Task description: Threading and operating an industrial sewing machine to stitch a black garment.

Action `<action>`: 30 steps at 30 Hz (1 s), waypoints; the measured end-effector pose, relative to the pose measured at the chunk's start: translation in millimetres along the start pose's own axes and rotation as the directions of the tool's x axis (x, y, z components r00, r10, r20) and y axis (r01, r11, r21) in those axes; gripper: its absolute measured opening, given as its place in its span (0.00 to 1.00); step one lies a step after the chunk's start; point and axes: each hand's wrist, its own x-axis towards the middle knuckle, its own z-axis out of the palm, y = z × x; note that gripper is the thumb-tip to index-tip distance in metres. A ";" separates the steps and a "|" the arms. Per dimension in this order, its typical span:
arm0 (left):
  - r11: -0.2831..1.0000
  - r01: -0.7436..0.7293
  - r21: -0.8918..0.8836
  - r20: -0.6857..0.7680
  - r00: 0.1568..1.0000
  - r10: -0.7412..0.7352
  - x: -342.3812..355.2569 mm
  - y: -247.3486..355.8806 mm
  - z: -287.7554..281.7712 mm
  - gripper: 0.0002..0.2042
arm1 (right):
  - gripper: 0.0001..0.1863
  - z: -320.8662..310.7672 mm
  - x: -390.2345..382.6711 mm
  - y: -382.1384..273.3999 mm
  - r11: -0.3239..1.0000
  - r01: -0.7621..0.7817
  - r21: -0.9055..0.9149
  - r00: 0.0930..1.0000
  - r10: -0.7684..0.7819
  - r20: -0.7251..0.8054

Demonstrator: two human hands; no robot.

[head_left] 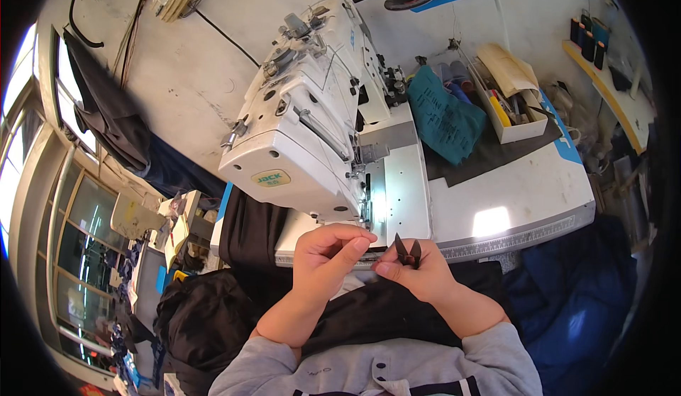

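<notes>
In front of the white sewing machine (284, 155), just below its needle area, both hands are raised close together. My left hand (323, 258) has thumb and forefinger pinched; anything between them is too small to see. My right hand (429, 275) is closed around small dark thread snips (407, 251), whose two pointed blades stick up apart. The right thumb and forefinger also meet near the machine's front edge, and I cannot tell if thread is between them. Below the hands, black fabric (397, 311) lies across my lap. A lamp lights the machine bed beside the needle.
Black cloth (248, 229) hangs over the table's left part. Right of the machine lie a teal cloth with writing (443, 116) and an open box of small tools (521, 132). A ruler strip (525, 234) follows the front edge. Dark blue fabric (574, 297) is heaped at the right.
</notes>
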 end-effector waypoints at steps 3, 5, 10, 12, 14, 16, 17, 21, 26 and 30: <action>0.998 -0.043 -0.047 -0.009 0.999 0.043 1.5 -12.8 0.1 0.07 | 0.06 -30.2 -26.6 8.8 0.983 -0.122 -0.136 0.992 0.123 -0.001; 0.996 -0.043 -0.074 -0.032 0.999 0.041 -0.5 -19.2 -6.0 0.07 | 0.09 -57.3 -42.2 11.6 0.924 -0.226 -0.310 0.969 0.245 0.022; 0.998 0.016 -0.056 -0.007 1.000 -0.017 1.9 -34.5 -4.2 0.06 | 0.10 -132.5 -92.0 -30.1 0.706 -0.379 -0.598 0.913 0.178 -0.368; 0.998 0.028 -0.054 0.000 1.000 -0.028 6.0 -44.3 -2.6 0.07 | 0.11 -138.3 -67.3 -66.1 0.586 -0.333 -0.739 0.813 -0.218 -0.539; 0.998 0.039 -0.040 0.006 0.999 -0.039 8.3 -46.7 2.9 0.07 | 0.14 -156.7 -20.0 -85.9 0.381 -0.228 -0.896 0.678 -0.598 -0.427; 0.986 0.112 -0.127 0.037 0.993 -0.108 16.2 -46.6 15.0 0.07 | 0.15 -184.4 26.4 -101.5 0.069 -0.372 -0.926 0.626 -0.718 -0.305; 0.983 0.130 -0.133 0.021 0.992 -0.128 20.2 -47.2 19.9 0.07 | 0.14 -204.1 49.5 -102.6 -0.092 -0.440 -0.893 0.620 -0.751 -0.228; 0.977 0.164 -0.137 -0.035 0.985 -0.171 25.7 -48.8 30.5 0.08 | 0.14 -247.5 96.7 -110.3 -0.299 -0.677 -0.673 0.694 -0.563 -0.449; 0.947 0.186 -0.261 -0.144 0.963 -0.229 24.7 -49.4 43.3 0.10 | 0.16 -252.9 89.8 -102.7 -0.326 -0.762 -0.559 0.610 -0.650 -0.453; 0.947 0.175 -0.271 -0.222 0.946 -0.238 24.5 -52.7 41.8 0.10 | 0.11 -114.8 80.3 -91.3 0.148 0.050 -0.988 0.563 -0.821 -0.095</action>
